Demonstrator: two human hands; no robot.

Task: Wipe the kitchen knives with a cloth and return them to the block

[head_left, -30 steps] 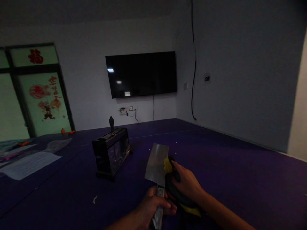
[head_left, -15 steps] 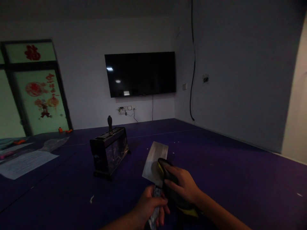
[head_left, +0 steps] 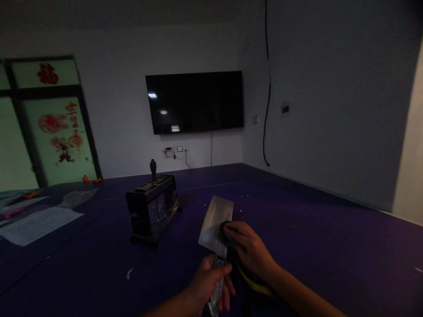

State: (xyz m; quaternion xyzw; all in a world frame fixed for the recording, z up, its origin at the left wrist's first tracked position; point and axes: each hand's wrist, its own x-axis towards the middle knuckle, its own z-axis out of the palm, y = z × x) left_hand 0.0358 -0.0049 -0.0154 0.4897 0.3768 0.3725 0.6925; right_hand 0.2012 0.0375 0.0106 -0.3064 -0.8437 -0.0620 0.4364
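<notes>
My left hand (head_left: 211, 281) is closed around the handle of a cleaver (head_left: 213, 224), whose broad grey blade points up and away from me. In my right hand (head_left: 249, 246) is a dark cloth with yellow edging (head_left: 257, 286), pressed against the right side of the blade near the handle. The lower part of the cloth hangs below that hand, and part of it is hidden by the fingers. Ahead and to the left stands a black knife block with see-through sides (head_left: 161, 215). A black handle (head_left: 153, 171) sticks up from its top.
Everything rests on a wide purple surface (head_left: 313, 237) with small white scraps (head_left: 128, 274). At left lie a printed sheet (head_left: 46, 224), clear plastic (head_left: 77, 198) and orange items (head_left: 85, 178). Beyond are a wall-mounted television (head_left: 194, 103), a hanging black cable (head_left: 267, 110) and a glass door (head_left: 59, 132).
My right hand has shifted slightly and its fingers now lie flatter over the cloth on the blade, with less yellow edging showing at the top. My left hand keeps its hold.
</notes>
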